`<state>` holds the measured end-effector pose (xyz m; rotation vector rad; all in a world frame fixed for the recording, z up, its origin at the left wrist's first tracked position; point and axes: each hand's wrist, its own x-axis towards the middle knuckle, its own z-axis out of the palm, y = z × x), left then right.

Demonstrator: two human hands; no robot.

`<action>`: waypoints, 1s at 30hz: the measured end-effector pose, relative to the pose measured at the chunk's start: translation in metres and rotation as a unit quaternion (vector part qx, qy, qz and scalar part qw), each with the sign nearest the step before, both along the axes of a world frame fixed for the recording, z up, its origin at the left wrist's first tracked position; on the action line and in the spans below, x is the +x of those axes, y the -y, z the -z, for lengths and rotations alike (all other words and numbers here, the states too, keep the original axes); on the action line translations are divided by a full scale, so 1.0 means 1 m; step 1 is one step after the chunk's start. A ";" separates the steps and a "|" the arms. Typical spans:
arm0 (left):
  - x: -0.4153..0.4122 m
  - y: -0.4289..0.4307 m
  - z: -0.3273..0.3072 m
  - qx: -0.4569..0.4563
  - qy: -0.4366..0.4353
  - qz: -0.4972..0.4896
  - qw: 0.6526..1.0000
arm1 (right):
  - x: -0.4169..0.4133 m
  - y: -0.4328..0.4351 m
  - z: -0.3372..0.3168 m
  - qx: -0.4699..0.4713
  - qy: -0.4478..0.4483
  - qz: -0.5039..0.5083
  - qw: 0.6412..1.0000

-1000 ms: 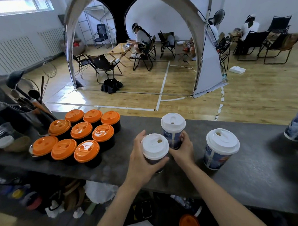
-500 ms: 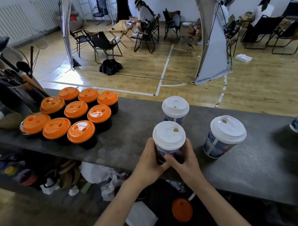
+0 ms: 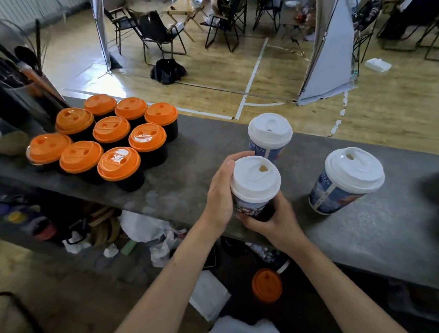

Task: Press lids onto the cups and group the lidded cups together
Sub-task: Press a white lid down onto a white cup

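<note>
Head view: both hands grip a round white-lidded paper cup [image 3: 254, 190].

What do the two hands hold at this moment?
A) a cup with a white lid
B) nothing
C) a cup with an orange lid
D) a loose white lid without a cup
A: the left hand and the right hand both grip the white-lidded cup near the front edge of the counter.
</note>
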<state>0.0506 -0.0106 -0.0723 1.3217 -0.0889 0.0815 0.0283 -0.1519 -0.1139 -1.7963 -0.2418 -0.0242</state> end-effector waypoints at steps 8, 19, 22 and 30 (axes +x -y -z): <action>0.002 0.007 0.006 0.015 0.049 -0.058 0.997 | -0.002 -0.002 0.003 0.013 -0.003 -0.003 1.000; 0.000 0.008 -0.011 -0.007 -0.070 -0.001 0.998 | -0.001 0.001 0.010 -0.014 -0.031 0.004 0.999; 0.004 0.007 -0.017 -0.012 -0.164 0.040 0.986 | 0.000 0.000 0.014 -0.040 -0.043 0.004 0.998; -0.022 0.030 -0.014 0.024 -0.069 -0.116 0.991 | -0.002 -0.009 0.009 -0.018 -0.024 0.025 0.999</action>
